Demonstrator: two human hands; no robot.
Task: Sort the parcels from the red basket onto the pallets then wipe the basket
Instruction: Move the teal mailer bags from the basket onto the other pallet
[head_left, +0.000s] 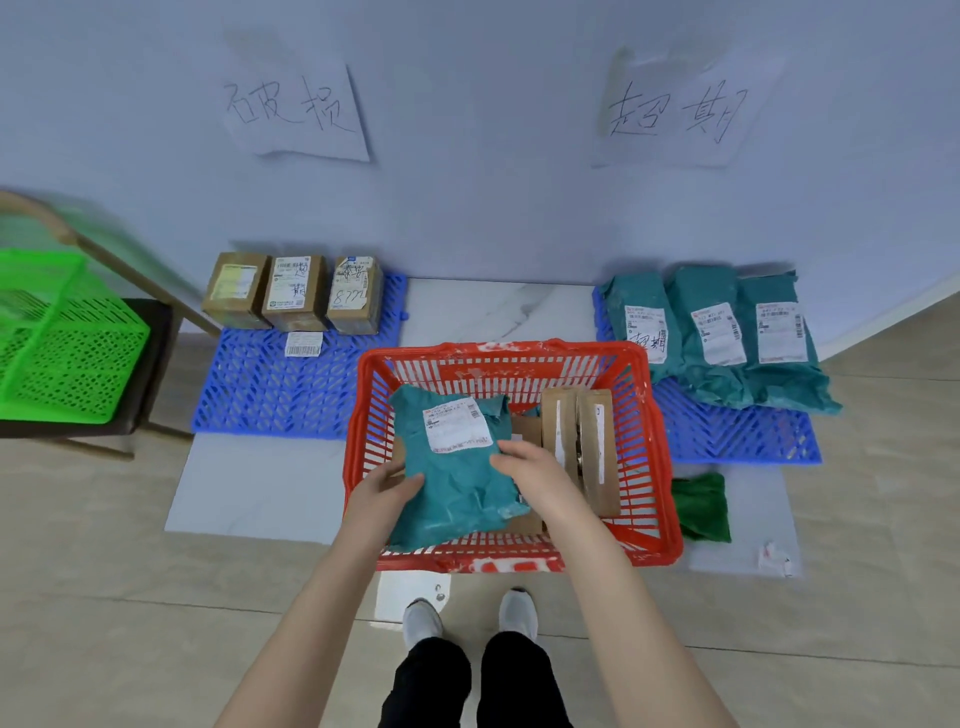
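the teal parcel (457, 478) lies tilted in the left half of the red basket (662, 447), its white label facing up and its lower end over the basket's near wall. the left grip (387, 493) pinches the parcel's left edge, thumb on top and fingers hidden underneath. the right grip (530, 473) rests on the parcel's right side with its fingers nearly straight across the top, and its thumb is out of sight. just right of the parcel two cardboard boxes (579, 441) stand on edge side by side in the basket, and part of another brown box (525, 430) shows beneath the parcel. the basket sits on the floor between two blue pallets. the left pallet (291, 395) carries three brown boxes (293, 293) in a row against the wall, with a loose label (304, 344) in front of them. the right pallet (737, 436) carries three teal bags (722, 332) side by side. a green cloth (701, 506) lies just beside the basket's right wall. far left a green basket (62, 343) rests on a chair.
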